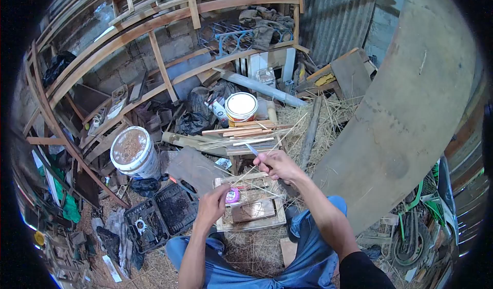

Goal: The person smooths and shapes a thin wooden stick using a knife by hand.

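Observation:
My right hand (280, 166) is closed round the handle of a knife (251, 149), its pale blade pointing up and to the left. Lower and to the left, my left hand (211, 206) is closed, with the fingertips pinching a thin pale strip (245, 174) that runs up toward the right hand. Beside the left fingers is a round purple object (232, 195), possibly a tape measure. Both hands are over a small wooden crate (251, 227) between my knees. A wooden block (254, 210) lies in the crate.
Beyond the crate, wooden sticks (244, 130) lie stacked before a lidded bucket (241, 107). Another white bucket (134, 153) and an open black tool case (159, 217) are on the left. A large board (395, 109) leans at right, near a green-and-black machine (416, 222). Straw covers the floor.

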`<action>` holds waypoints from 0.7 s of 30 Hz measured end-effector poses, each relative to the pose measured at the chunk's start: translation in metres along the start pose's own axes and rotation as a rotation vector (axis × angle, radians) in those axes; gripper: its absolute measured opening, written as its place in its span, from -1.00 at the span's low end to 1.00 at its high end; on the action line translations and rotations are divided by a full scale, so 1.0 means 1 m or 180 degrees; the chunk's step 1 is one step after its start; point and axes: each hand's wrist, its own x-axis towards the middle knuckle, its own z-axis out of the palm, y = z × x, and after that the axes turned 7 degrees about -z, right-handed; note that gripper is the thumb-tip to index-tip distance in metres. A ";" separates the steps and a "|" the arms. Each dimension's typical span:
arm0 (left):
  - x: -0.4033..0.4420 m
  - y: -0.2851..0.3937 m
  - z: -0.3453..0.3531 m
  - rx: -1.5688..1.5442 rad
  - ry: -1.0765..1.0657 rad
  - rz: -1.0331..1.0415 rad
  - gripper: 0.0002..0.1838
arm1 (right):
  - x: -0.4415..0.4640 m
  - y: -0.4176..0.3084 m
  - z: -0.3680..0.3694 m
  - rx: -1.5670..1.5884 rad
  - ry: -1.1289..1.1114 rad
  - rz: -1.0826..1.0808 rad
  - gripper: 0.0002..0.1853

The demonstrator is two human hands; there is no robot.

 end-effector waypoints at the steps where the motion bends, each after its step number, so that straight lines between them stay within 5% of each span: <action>1: -0.001 -0.001 -0.002 0.0225 0.0042 0.0212 -0.79 | -0.002 -0.001 -0.004 -0.0093 0.0108 0.0075 -0.57; 3: -0.007 -0.006 -0.017 0.0385 0.0020 0.0070 -0.78 | -0.002 -0.005 -0.028 -0.0187 0.0619 0.0014 -0.59; 9: -0.022 -0.009 -0.020 0.0408 -0.0268 -0.0044 -0.80 | -0.014 -0.011 -0.049 -0.0540 0.0621 -0.0050 -0.66; 13: -0.030 -0.034 -0.040 0.0219 0.0035 0.0073 -0.81 | -0.017 -0.016 -0.112 -0.0185 0.1811 -0.0355 -0.61; 15: -0.032 -0.043 -0.060 0.0292 0.0122 -0.0605 -0.83 | -0.022 -0.006 -0.146 0.0183 0.2108 -0.0746 -0.63; 18: -0.025 -0.039 -0.052 0.0012 0.0215 -0.0925 -0.81 | -0.027 -0.021 -0.101 -0.0465 0.2093 -0.0575 -0.65; 21: -0.015 -0.022 -0.033 -0.0298 0.0131 -0.0805 -0.78 | -0.016 -0.008 -0.040 -0.1000 0.0671 -0.0594 -0.65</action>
